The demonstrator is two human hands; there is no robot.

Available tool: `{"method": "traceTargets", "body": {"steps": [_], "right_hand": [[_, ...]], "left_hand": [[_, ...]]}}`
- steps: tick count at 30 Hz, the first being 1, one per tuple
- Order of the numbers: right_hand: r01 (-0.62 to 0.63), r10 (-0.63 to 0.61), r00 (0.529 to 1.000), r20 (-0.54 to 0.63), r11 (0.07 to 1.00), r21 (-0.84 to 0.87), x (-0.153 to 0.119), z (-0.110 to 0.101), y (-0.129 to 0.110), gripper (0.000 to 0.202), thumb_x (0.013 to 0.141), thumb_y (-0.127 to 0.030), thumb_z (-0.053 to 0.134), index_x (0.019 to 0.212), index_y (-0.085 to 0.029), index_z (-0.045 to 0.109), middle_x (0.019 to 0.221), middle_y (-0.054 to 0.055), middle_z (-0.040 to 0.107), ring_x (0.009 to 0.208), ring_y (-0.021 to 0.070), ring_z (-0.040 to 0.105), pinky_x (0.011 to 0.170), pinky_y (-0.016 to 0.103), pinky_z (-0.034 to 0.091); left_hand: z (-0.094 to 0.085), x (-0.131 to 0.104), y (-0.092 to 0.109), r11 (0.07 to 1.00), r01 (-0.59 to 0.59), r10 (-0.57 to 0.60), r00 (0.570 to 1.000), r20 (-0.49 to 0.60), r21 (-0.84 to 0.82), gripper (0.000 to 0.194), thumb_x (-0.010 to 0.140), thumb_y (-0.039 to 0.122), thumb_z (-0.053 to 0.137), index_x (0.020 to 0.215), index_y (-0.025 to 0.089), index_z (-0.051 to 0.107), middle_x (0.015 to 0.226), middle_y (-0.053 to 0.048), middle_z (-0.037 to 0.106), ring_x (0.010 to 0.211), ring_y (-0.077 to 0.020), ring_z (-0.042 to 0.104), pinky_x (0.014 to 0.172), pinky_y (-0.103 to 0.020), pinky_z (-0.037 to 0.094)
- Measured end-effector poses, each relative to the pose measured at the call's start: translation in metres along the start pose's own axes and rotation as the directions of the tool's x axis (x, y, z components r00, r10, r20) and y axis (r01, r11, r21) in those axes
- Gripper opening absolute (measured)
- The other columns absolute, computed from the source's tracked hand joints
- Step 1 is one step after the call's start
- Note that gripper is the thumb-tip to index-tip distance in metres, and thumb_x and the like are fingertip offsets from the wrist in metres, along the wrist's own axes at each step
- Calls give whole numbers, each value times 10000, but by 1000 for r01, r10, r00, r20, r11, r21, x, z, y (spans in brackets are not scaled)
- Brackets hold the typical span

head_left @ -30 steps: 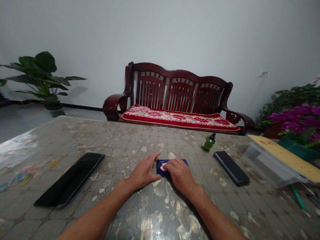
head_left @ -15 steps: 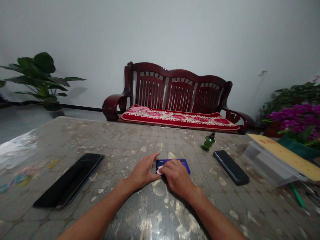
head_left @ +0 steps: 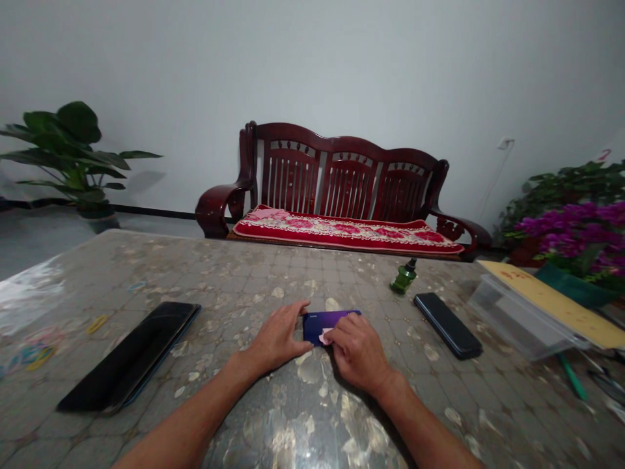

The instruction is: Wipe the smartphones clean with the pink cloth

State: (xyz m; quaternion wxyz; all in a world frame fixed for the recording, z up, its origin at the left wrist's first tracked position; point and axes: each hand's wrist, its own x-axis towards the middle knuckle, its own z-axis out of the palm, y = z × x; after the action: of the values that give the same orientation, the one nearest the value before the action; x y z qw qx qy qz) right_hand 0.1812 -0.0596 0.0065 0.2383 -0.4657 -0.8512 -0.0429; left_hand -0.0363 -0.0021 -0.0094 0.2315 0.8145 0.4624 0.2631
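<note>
A purple-blue smartphone point(head_left: 317, 320) lies back side up on the table in front of me. My left hand point(head_left: 279, 335) steadies its left end, thumb at the near corner and fingers at the far one. Pinched in my right hand point(head_left: 359, 348) is a small pink cloth point(head_left: 324, 335), pressed against the phone's back. This hand covers the phone's right part, and most of the cloth is hidden under its fingers.
On the left lie a large black tablet point(head_left: 134, 355) and several coloured bands point(head_left: 41, 357). To the right are a green spray bottle point(head_left: 403, 278), a dark phone point(head_left: 448, 324) and a clear plastic box point(head_left: 517, 319) under a yellow board point(head_left: 551, 299). A wooden bench point(head_left: 342, 156) stands beyond the table.
My right hand has slid a little to the right along the phone with the pink cloth, uncovering more of its back. My left hand stays at the phone's left end.
</note>
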Motion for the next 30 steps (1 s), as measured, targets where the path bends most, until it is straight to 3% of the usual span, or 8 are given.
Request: {"method": "traceTargets", "body": {"steps": [8,16,24,30], "right_hand": [[-255,244,965,-97,958,-127,-11,-7,28,175,847,-63,588,807,-209,676,771,40,606,812,216,483,745,341,317],[-72,71,997,-36,997,-38,-4,-1,5,206,920,-105,566,997,-236,706,889,40,644,882,212,503,785,327,357],[-266,247,962,-113,940,-213,-12,-11,33,184,854,-67,594,824,-217,696,801,58,632,839,234,481,731,351,324],[-191,183,981,-72,971,-141,-12,-11,31,219,788,-32,583,832,-218,692,804,46,641,837,220,505,733,326,339]], "left_hand": [[-4,0,4,1000,26,-26,998,50,18,754,644,267,785,1342,170,517,1234,-131,676,1095,-333,648,984,-471,501],[-1,0,1,1000,13,-14,1000,26,22,731,649,264,770,1332,188,520,1247,-123,674,1112,-328,643,1000,-481,495],[-2,0,3,1000,7,-7,1000,25,24,692,640,262,758,1298,197,553,1207,-115,690,1080,-323,657,990,-479,500],[-3,0,5,999,8,-9,1000,30,43,684,646,259,750,1296,183,552,1209,-122,687,1070,-323,659,981,-467,505]]}}
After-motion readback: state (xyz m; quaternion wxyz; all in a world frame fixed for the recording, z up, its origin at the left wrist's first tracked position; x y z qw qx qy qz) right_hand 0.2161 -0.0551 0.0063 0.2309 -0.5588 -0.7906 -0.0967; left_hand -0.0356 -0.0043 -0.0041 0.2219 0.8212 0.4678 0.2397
